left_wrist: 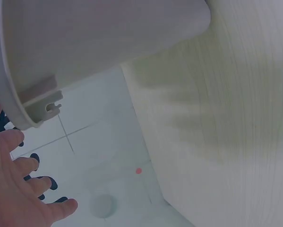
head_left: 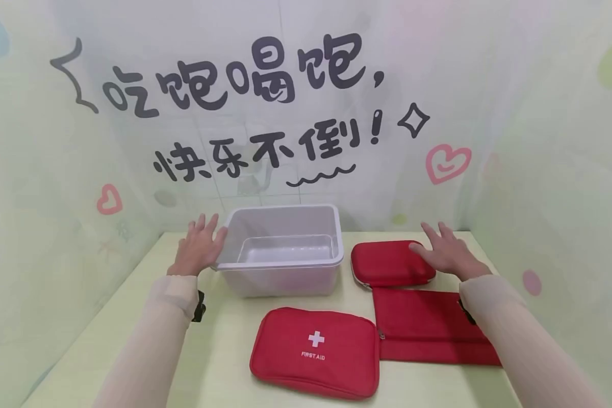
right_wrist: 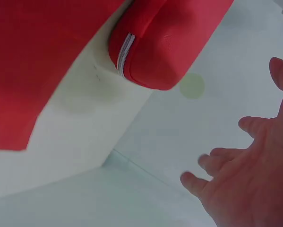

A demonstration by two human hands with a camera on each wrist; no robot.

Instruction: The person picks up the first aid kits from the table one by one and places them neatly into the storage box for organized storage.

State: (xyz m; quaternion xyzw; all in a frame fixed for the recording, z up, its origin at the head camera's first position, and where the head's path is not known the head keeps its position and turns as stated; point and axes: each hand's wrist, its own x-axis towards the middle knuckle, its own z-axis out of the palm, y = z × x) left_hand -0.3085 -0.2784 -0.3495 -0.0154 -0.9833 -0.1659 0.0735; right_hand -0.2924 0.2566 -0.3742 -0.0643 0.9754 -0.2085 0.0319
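My left hand (head_left: 198,247) is at the left side of a white plastic bin (head_left: 280,281), fingers spread, the thumb overlapping its rim in the head view. In the left wrist view the fingers (left_wrist: 25,166) stand apart beside the bin's rim. Over the right end of a red hard zip case (head_left: 387,263) hovers my right hand (head_left: 449,253), fingers spread and holding nothing. The right wrist view shows that palm (right_wrist: 259,184) apart from the zip case. A flat red zip pouch (head_left: 418,317) lies in front of the case, under the right forearm.
A red first aid bag (head_left: 306,362) with a white cross lies at the front middle of the pale wooden table (head_left: 122,334). Printed translucent curtains (head_left: 540,170) enclose the table at the back and both sides. The bin has only its bare floor showing inside.
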